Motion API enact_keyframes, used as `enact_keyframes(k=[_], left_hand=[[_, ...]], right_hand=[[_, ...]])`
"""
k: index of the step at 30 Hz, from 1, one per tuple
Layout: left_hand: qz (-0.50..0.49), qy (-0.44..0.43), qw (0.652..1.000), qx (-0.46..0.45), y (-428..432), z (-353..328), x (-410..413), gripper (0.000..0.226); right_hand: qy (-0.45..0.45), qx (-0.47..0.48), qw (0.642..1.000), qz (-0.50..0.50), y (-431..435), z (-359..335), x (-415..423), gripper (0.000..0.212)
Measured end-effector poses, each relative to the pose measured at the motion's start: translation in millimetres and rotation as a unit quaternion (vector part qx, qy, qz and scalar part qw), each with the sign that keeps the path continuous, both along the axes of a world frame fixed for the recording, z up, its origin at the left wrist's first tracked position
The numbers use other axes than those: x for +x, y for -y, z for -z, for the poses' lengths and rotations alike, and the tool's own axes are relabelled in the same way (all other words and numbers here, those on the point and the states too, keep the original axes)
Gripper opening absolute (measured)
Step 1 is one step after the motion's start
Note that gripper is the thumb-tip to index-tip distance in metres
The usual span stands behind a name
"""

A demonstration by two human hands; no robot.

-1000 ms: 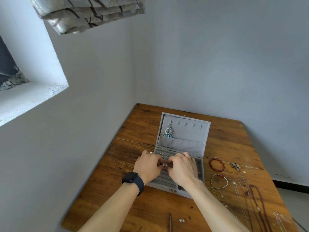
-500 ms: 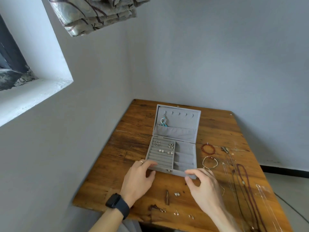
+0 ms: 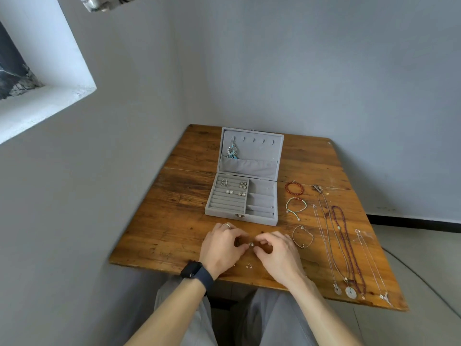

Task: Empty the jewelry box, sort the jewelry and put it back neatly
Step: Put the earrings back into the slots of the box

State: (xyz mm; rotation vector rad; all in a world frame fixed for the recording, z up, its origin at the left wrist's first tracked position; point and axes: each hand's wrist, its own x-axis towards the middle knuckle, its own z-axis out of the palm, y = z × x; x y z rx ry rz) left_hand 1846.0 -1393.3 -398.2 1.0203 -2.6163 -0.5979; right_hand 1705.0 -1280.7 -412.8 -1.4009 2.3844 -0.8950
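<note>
The grey jewelry box (image 3: pixel 262 217) stands open on the wooden table (image 3: pixel 174 221), lid upright. Several earrings (image 3: pixel 233 188) sit in its ring rolls, and a turquoise pendant (image 3: pixel 232 152) hangs in the lid. In front of the box, my left hand (image 3: pixel 220 248) and my right hand (image 3: pixel 277 250) meet over the table, fingertips pinched around a small silver earring (image 3: pixel 251 244). Another tiny earring (image 3: pixel 249 265) lies below them near the table edge.
Right of the box lie a red bead bracelet (image 3: pixel 294 188), a cord bracelet (image 3: pixel 295 205) and a thin bangle (image 3: pixel 302 236). Several long necklaces (image 3: pixel 346 245) stretch along the right side, with round pendants (image 3: pixel 350 292) at the front edge. Walls close in left and behind.
Both hands left the box, drew back toward the table's front and came together on a small earring. The head tilted down, showing more of the table and my lap.
</note>
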Motion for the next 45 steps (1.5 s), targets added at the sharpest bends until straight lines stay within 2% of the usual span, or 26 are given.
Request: enact_keyframes(k=[5,11,16,19,22,28,35,41,45], left_hand=[[-0.008,-0.003,1.000,-0.007,-1.3,1.6,-1.8,0.019],[-0.016,-0.038,0.999,0.014,3.3,2.5,10.1,0.014],[-0.103,-0.055,0.993,-0.004,36.7,4.0,50.7,0.011],[-0.176,-0.058,0.982,-0.029,60.5,6.4,70.4,0.010],[-0.213,-0.069,0.974,-0.042,72.9,14.4,80.2,0.008],[-0.193,-0.081,0.972,-0.109,73.9,30.6,82.3,0.007],[-0.196,-0.091,0.967,-0.135,75.9,37.2,80.5,0.006],[-0.194,-0.094,0.967,-0.137,77.9,41.3,80.5,0.012],[-0.195,-0.096,0.966,-0.139,78.7,43.5,80.1,0.015]], right_hand=[[-0.007,-0.006,1.000,-0.007,1.1,2.3,1.5,0.023],[0.004,-0.027,1.000,-0.001,-0.4,5.7,1.7,0.015],[0.049,-0.045,0.998,0.006,2.5,0.7,-1.6,0.010],[0.046,-0.060,0.997,-0.008,15.6,-9.2,-3.8,0.009],[0.026,-0.052,0.998,-0.023,39.4,-21.7,-7.4,0.007],[-0.022,-0.010,0.998,-0.059,103.0,-37.5,-22.6,0.008],[-0.114,0.050,0.988,-0.096,175.8,-45.2,-27.0,0.016],[-0.178,0.124,0.971,-0.100,200.7,-48.5,-17.5,0.020],[-0.174,0.138,0.972,-0.079,206.9,-52.0,-13.1,0.017]])
